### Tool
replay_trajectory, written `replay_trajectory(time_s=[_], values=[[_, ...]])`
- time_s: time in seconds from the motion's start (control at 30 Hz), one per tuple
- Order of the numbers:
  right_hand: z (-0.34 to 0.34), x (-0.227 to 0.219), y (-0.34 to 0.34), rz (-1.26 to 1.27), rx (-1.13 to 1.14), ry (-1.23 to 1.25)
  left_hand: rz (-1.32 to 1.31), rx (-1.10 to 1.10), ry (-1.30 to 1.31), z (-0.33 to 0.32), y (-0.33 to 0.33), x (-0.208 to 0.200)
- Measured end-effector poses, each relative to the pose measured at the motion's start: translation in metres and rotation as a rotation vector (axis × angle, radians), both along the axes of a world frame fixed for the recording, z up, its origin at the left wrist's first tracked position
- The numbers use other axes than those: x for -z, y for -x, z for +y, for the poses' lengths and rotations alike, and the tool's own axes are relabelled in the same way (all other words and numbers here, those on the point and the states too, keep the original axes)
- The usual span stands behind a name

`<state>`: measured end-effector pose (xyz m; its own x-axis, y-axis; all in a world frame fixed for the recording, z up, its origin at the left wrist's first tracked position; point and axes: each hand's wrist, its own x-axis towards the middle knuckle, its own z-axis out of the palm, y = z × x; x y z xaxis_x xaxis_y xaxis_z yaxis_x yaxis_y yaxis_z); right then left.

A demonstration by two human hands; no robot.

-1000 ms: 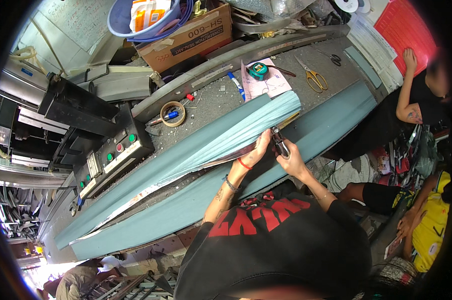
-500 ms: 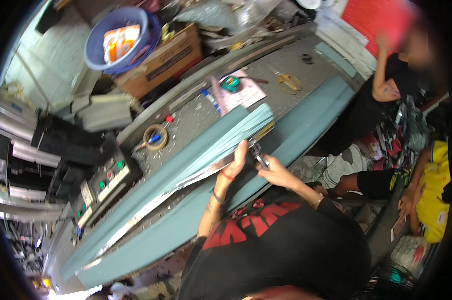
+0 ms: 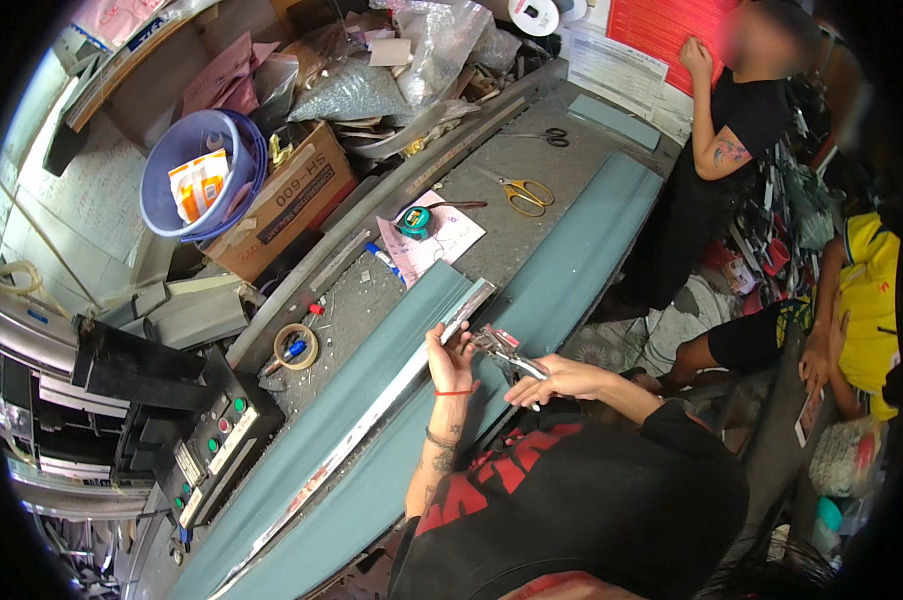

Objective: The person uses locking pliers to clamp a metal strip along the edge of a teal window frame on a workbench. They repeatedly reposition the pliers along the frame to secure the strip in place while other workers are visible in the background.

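Note:
My right hand is closed around the handles of silver metal pliers, whose bulky jaw end points toward my left hand. My left hand is palm up beside that jaw end, its fingers loosely curled and apart. It is over the shiny silver edge strip of a long grey-green panel; whether it touches the strip I cannot tell. A second long grey-green panel lies alongside, nearer my body and partly hidden by my arms.
Beyond the panels lie yellow-handled scissors, black scissors, a teal tape measure on paper and a tape roll. A button control box stands left. Two people are at the right, one in black, one in yellow.
The panel's end, lifted and fanned out beside my hands before, now lies lower. My left hand has loosened from it, and the pliers have come away from its edge. The whole view has shifted.

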<state>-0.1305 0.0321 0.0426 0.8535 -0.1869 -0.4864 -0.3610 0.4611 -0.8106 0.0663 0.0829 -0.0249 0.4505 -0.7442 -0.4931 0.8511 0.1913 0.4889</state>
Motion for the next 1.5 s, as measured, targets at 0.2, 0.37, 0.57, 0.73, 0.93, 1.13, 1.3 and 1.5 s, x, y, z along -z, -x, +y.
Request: replay_trajectory(time_s=[0.2,0.37,0.57,0.73,0.93,1.13,1.3,1.5], values=[[-0.013,-0.008,0.012,0.061,-0.198,0.135,0.277,0.04,0.05,0.017,0.002,0.021],[-0.022,-0.01,-0.003,-0.049,-0.317,0.018,0.285,0.036,0.012,0.062,-0.013,0.018],[-0.032,0.0,-0.033,-0.128,-0.616,0.067,0.139,-0.112,-0.185,0.132,-0.036,0.01],[-0.042,0.007,-0.048,-0.173,-0.807,0.203,0.014,-0.343,-0.417,0.189,-0.064,0.003],[-0.056,0.024,-0.044,-0.113,-0.855,0.201,-0.068,-0.698,-0.565,0.252,-0.104,0.004],[-0.038,0.052,-0.048,0.039,-0.871,-0.129,-0.06,-0.953,-0.778,0.324,-0.149,-0.004],[-0.003,0.053,-0.072,-0.021,-0.873,-0.189,-0.075,-1.074,-0.901,0.368,-0.172,0.002],[0.037,0.031,-0.1,-0.062,-0.853,-0.205,-0.108,-1.005,-0.931,0.427,-0.196,0.002]])
